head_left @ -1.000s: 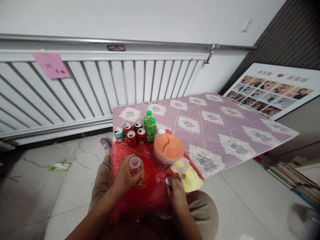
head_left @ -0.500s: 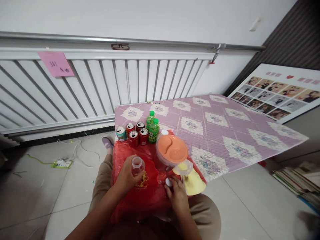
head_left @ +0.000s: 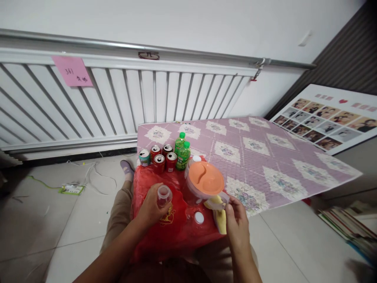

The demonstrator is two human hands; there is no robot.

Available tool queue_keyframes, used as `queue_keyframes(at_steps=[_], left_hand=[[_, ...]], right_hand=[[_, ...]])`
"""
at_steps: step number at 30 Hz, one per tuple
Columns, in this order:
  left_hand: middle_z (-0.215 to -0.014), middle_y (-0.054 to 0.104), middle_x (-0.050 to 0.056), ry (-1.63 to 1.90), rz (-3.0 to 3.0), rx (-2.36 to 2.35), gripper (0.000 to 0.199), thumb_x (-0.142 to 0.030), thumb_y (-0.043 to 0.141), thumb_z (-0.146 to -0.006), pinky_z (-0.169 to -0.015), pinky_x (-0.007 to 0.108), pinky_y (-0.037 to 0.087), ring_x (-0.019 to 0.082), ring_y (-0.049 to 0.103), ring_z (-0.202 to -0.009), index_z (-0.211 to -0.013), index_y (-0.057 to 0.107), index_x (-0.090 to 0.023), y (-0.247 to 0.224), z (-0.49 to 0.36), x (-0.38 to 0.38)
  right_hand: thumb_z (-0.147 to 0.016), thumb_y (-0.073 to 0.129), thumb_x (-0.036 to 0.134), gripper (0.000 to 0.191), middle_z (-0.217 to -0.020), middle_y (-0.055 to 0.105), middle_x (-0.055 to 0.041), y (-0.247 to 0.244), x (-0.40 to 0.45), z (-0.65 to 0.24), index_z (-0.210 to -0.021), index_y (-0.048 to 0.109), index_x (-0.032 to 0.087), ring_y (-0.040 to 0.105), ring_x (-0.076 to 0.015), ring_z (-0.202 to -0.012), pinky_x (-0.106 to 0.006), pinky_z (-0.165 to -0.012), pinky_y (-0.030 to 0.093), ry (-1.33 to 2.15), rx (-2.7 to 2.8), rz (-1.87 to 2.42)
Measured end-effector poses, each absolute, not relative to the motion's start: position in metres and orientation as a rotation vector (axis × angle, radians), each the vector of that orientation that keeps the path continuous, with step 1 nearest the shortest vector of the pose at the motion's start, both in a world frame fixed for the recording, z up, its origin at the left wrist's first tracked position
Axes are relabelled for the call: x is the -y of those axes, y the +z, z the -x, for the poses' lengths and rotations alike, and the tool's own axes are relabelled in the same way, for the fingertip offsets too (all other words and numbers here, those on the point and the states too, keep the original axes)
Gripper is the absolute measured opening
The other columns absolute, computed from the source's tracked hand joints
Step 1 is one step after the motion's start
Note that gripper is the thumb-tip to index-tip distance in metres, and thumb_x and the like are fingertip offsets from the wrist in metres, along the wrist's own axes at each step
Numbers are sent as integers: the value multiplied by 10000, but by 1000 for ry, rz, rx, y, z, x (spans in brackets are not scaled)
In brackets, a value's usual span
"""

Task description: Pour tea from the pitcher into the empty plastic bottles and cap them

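Two hands of mine are working low in the frame. My left hand [head_left: 152,207], lower centre, is wrapping round one clear bottle [head_left: 163,196], its uncapped mouth facing up, presumably so the opening is staying unblocked. My right hand [head_left: 238,220], lower right of centre, is pinching the handle [head_left: 224,198] of one clear jug [head_left: 193,193], seemingly to be controlling it. The jug is standing just right of centre, wearing one orange top [head_left: 207,177]. One white cap [head_left: 199,217] is lying between my hands, apparently within easy reach, on the red cover [head_left: 150,247]. One yellow cloth [head_left: 220,221] is lying below the handle, partly hidden. Beyond, near the middle of the frame, two green bottles [head_left: 183,157] are standing beside five cans [head_left: 171,162], probably grouped there to be leaving my hands room.
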State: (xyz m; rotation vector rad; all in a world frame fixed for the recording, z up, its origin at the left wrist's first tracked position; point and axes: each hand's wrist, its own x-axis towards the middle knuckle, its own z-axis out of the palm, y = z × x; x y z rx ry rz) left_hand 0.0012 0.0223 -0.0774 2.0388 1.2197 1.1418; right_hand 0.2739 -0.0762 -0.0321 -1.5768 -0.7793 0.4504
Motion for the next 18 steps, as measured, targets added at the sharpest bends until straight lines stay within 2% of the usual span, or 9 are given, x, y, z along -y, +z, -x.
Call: queue_keyframes(at_steps=[2,4,7,11,18], left_hand=[[-1246,591,126,1146,-2034,-1216,609,-256,714,-753,-1043,530,494,323,601,-1187,-1301,456,-192,-77,-1,-22],[-1241,593,126,1152,-2035,-1208,615,-249,714,-744,-1039,536,494,323,601,-1185,-1299,454,-186,-76,-2,-23],[-1235,595,125,1141,-2039,-1198,617,-233,716,-728,-1038,536,491,312,601,-1179,-1286,460,-175,-74,-2,-24],[-1247,585,124,1117,-2037,-1199,642,-199,723,-715,-1043,533,485,301,594,-1179,-1293,444,-185,-71,-2,-23],[-1221,601,135,1148,-2058,-1161,636,-170,717,-710,-1021,516,506,315,613,-1144,-1283,443,-176,-64,0,-22]], right_hand=[[-726,683,622,454,-899,716,-73,-30,66,-275,-892,683,199,643,-238,-859,-376,-819,510,565,762,1559],[-682,687,671,477,-706,672,-31,-29,57,-273,-749,664,199,611,-199,-692,-340,-706,512,628,746,1538],[-619,685,727,529,-563,582,9,-28,48,-269,-643,608,205,530,-159,-546,-303,-567,473,637,737,1502],[-604,731,683,515,-501,514,29,-25,40,-262,-577,570,195,454,-123,-482,-268,-490,404,601,702,1507],[-645,725,600,448,-515,498,48,-24,30,-252,-591,549,191,432,-109,-501,-255,-510,381,432,613,1522]])
